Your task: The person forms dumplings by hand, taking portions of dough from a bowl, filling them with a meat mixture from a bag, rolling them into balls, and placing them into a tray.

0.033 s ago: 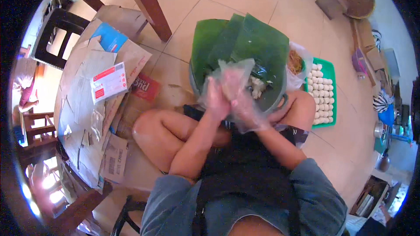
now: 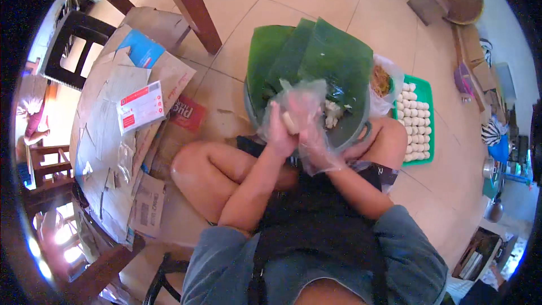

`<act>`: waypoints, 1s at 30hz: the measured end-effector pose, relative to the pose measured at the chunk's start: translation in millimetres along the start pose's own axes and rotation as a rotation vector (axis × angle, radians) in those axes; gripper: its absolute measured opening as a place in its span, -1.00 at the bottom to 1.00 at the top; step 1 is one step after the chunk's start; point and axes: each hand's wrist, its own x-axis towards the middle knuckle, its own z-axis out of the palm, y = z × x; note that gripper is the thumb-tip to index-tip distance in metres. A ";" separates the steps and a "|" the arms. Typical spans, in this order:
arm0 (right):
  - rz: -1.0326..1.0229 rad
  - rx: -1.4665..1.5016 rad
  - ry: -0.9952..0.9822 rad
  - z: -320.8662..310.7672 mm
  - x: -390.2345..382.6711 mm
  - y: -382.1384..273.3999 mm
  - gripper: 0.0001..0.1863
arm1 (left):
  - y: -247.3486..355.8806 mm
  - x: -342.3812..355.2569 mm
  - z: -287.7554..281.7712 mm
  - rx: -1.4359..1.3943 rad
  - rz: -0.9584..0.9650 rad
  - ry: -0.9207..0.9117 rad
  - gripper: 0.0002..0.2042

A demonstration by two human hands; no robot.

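Note:
Between my two palms is a pale, smooth dough lump (image 2: 290,123), partly hidden by the fingers. My left hand (image 2: 279,129) cups it from one side, and my right hand (image 2: 309,130) presses from the other; both wear clear plastic gloves. They are closed around it over the near side of a grey basin (image 2: 359,134). Large green banana leaves (image 2: 339,51) lie over the basin's far part. White, crumbly dough (image 2: 333,114) shows inside, just right of my right hand.
Right of the basin are a clear plastic bag (image 2: 393,70) with brown shredded filling (image 2: 380,81) and a green tray (image 2: 429,118) holding rows of pale dough balls (image 2: 414,121). Flattened cardboard (image 2: 104,135) and a wooden table leg (image 2: 195,14) stand to the left.
My palms have parted slightly, and the pale lump between them now shows more clearly. My right hand has shifted a little; the rest looks the same.

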 end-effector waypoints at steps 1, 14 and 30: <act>-0.039 -0.175 0.040 2.9 3.1 0.3 -0.42 | -1.7 -1.6 -4.1 -0.035 -0.107 0.016 -0.29; -0.243 -0.448 -0.080 -44.2 6.8 9.0 -0.67 | -14.4 7.0 -11.2 0.448 0.063 0.218 -0.59; -0.003 -0.193 0.014 -22.5 6.4 4.7 -0.78 | -13.5 15.4 -34.1 0.739 0.293 0.128 -0.61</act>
